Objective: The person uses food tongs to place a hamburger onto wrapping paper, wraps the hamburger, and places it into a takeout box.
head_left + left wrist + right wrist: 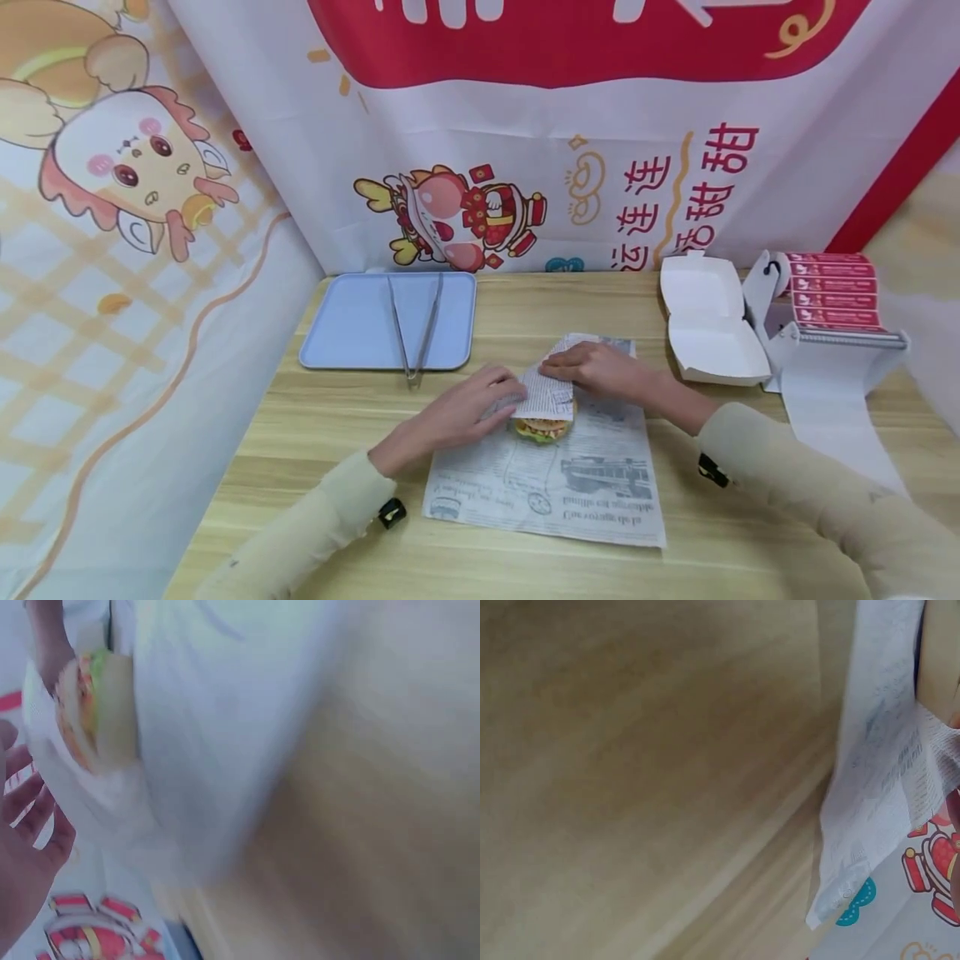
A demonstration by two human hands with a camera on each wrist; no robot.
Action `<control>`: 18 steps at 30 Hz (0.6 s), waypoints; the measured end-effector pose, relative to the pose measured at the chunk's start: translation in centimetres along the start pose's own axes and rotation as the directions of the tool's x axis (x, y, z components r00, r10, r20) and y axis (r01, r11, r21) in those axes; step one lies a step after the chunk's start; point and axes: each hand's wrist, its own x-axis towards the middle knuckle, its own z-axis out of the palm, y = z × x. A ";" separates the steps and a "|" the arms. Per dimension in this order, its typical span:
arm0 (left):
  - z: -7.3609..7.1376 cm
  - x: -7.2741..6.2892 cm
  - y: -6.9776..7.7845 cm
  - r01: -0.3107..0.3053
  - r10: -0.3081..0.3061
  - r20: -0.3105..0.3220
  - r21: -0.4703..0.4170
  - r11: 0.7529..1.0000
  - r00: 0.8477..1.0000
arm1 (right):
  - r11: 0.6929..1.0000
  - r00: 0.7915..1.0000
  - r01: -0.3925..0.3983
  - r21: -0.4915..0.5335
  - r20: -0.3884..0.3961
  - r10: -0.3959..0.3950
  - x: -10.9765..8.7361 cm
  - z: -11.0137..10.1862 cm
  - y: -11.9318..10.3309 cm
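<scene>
A burger (pixel 542 429) with lettuce and filling showing lies on a newsprint-patterned wrapping paper (pixel 510 483). The far part of the sheet is folded up over the burger, hiding its top. My left hand (pixel 472 410) is at the left of this fold, its fingertips against the paper. The left wrist view shows that hand's fingers (pixel 34 817) spread and loosely bent beside the sheet, near the burger (pixel 116 705). From the right, my right hand (pixel 600 369) holds the folded paper above the burger. The paper (pixel 877 780) slants up to that hand in the right wrist view.
A pale blue tray (pixel 352 325) with metal tongs (pixel 401 333) lying across it stands at back left. At back right are an opened white burger box (pixel 712 321) and a label dispenser (pixel 832 333) with red printed stickers. Printed cloth (pixel 585 108) hangs behind the table.
</scene>
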 end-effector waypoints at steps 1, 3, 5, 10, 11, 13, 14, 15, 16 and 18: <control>0.1 0.6 0.2 -0.029 0.029 -0.012 0.011 1.000 1.000 | 1.000 1.000 -0.007 -0.002 0.007 0.007 -0.1 0.1 0.0; 0.2 1.5 0.5 -0.074 0.074 -0.001 0.029 0.997 0.997 | 1.000 0.999 -0.027 0.005 0.019 0.027 -0.2 0.2 -0.1; 0.3 2.0 0.7 -0.109 0.107 0.026 0.060 0.992 0.994 | 0.998 0.998 -0.059 0.019 0.021 0.058 -0.4 0.1 -0.3; 0.7 2.1 1.0 -0.133 0.129 0.053 0.083 0.988 0.990 | 0.989 0.989 -0.143 0.033 -0.036 0.144 -3.0 -1.7 -1.3; 0.8 2.1 1.0 -0.134 0.130 0.047 0.081 0.988 0.990 | 0.988 0.988 -0.148 0.038 -0.048 0.150 -3.9 -2.1 -1.7; 0.8 2.1 1.1 -0.133 0.130 0.038 0.074 0.988 0.991 | 0.988 0.988 -0.140 0.062 -0.052 0.144 -5.8 -2.8 -2.7; 0.8 2.2 1.1 -0.134 0.132 0.034 0.073 0.988 0.991 | 0.989 0.990 -0.128 0.071 -0.047 0.132 -6.8 -3.0 -3.3; 0.8 2.2 1.1 -0.135 0.133 0.031 0.072 0.988 0.991 | 0.990 0.992 -0.120 0.078 -0.030 0.123 -7.9 -3.2 -4.0; 0.8 2.3 1.2 -0.136 0.134 0.030 0.072 0.988 0.990 | 0.990 0.994 -0.113 0.081 -0.004 0.114 -8.9 -3.2 -4.7; 0.8 2.4 1.2 -0.138 0.136 0.031 0.074 0.988 0.990 | 0.993 0.993 -0.102 0.068 0.069 0.097 -10.7 -3.2 -6.2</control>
